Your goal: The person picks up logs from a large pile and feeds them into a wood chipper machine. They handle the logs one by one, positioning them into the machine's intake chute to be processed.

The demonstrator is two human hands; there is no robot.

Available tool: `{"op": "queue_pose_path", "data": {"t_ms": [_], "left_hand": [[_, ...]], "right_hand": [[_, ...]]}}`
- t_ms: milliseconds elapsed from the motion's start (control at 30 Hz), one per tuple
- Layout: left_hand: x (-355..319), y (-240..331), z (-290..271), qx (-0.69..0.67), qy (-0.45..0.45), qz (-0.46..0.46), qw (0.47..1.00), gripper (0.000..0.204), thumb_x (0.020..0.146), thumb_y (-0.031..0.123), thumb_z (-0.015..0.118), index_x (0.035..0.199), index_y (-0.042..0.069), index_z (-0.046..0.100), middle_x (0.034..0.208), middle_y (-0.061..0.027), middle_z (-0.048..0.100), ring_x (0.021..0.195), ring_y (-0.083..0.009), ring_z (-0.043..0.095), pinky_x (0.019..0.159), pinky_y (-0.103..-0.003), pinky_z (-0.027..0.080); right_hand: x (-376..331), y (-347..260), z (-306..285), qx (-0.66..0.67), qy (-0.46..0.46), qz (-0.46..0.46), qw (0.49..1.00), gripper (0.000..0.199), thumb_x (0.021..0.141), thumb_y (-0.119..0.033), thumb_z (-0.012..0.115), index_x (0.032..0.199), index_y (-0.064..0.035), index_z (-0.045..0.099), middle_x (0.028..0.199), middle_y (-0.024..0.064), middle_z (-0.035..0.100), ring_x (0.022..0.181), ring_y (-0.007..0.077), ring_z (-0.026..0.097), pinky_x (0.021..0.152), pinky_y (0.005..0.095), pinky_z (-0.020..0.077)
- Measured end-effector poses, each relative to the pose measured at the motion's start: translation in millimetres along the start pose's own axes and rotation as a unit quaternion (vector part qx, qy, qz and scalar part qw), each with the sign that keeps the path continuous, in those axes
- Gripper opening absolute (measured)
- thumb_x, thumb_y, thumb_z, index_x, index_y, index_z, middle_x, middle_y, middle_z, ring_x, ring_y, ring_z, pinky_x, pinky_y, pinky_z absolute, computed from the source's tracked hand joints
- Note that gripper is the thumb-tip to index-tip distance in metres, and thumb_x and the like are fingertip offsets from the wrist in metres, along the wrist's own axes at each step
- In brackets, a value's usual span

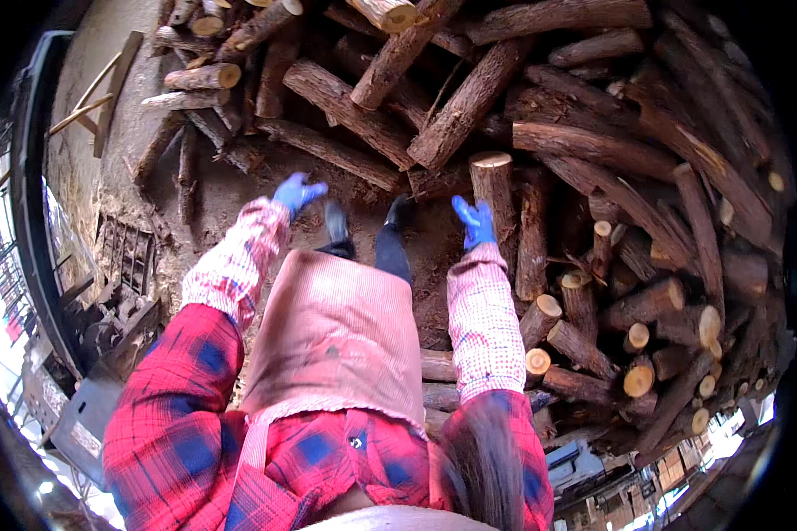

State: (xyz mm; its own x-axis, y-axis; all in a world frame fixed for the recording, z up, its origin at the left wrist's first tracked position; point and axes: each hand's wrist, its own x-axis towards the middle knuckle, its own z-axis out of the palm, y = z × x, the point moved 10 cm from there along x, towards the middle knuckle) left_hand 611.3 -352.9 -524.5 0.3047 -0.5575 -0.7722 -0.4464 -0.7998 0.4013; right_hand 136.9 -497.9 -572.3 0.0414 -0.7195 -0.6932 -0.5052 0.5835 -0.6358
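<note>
We're looking straight down at a big heap of logs [593, 150], rough-barked and round, piled on a dirt floor [239, 190]. Nearest our right hand [475, 221] is one upright log [496, 199] with a pale sawn end facing up; it stands at the near edge of the heap, just right of our two dark shoes [367, 221].

That log looks heavy and stiff, we'd judge, with coarse, flaky bark that should grip well against a glove rather than slip. Nothing fragile here. The sensible hold seems to be around the trunk below the cut end, or under it with both hands, since one hand alone would likely struggle with the weight.

Our right hand, in a blue glove, hovers just left of the upright log, fingers loosely spread and holding nothing; whether a fingertip brushes the bark we cannot tell. Our left hand [297, 191], also gloved in blue, is well away from the log on the far side of the shoes, open over bare dirt, empty. The two hands are apart, a pink apron [336, 332] hanging between the sleeves.
</note>
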Motion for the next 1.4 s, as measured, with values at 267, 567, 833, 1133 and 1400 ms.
{"op": "queue_pose_path", "data": {"t_ms": [267,567,833,1133,1400], "left_hand": [[252.6,290.2,-43.6,0.139,0.174,0.297,0.928,0.094,0.081,0.054,0.066,0.141,-0.005,0.027,0.135,-0.0253,0.047,0.127,-0.0332,0.045,0.103,-0.043,0.040],[323.4,304.9,-16.9,0.003,0.139,0.338,0.931,0.059,0.080,0.044,0.070,0.111,-0.002,0.052,0.104,-0.0210,0.059,0.103,-0.0319,0.058,0.086,-0.044,0.048],[131.3,248.6,6.5,-0.235,-0.215,0.284,0.904,0.057,0.091,0.032,0.061,0.136,0.001,0.046,0.125,-0.0079,0.059,0.112,-0.0160,0.056,0.098,-0.032,0.045],[-214.5,108.4,75.6,-0.470,-0.373,-0.117,0.791,0.059,0.080,0.034,0.072,0.123,0.000,0.053,0.106,-0.0135,0.066,0.092,-0.0228,0.066,0.084,-0.038,0.054],[-365.3,87.6,126.2,-0.372,-0.377,0.060,0.846,0.053,0.081,0.025,0.072,0.125,0.001,0.055,0.110,-0.0104,0.065,0.096,-0.0199,0.064,0.088,-0.036,0.051]], "right_hand": [[221.2,-133.3,58.9,0.077,0.133,-0.015,0.988,0.088,0.070,-0.022,0.083,0.138,0.0059,0.034,0.132,0.0159,0.049,0.120,0.0258,0.048,0.101,0.0388,0.0419],[232.3,-155.7,66.9,0.269,0.101,-0.135,0.948,0.068,0.073,-0.006,0.079,0.132,0.0015,0.047,0.126,0.0130,0.056,0.113,0.0251,0.056,0.098,0.0398,0.0480],[-14.4,-101.7,128.1,0.699,-0.283,0.222,0.618,0.055,0.090,-0.028,0.061,0.138,-0.0061,0.045,0.135,0.0121,0.052,0.117,0.0319,0.055,0.104,0.0500,0.0427],[-246.2,-135.6,78.5,0.727,-0.288,0.017,0.623,0.059,0.095,-0.046,0.047,0.139,-0.0066,0.044,0.134,0.0109,0.053,0.122,0.0289,0.051,0.109,0.0449,0.0354],[-429.6,-46.6,25.8,0.606,-0.158,-0.068,0.777,0.067,0.095,-0.054,0.046,0.137,-0.0020,0.045,0.134,0.0081,0.053,0.121,0.0238,0.050,0.108,0.0359,0.0348]]}}
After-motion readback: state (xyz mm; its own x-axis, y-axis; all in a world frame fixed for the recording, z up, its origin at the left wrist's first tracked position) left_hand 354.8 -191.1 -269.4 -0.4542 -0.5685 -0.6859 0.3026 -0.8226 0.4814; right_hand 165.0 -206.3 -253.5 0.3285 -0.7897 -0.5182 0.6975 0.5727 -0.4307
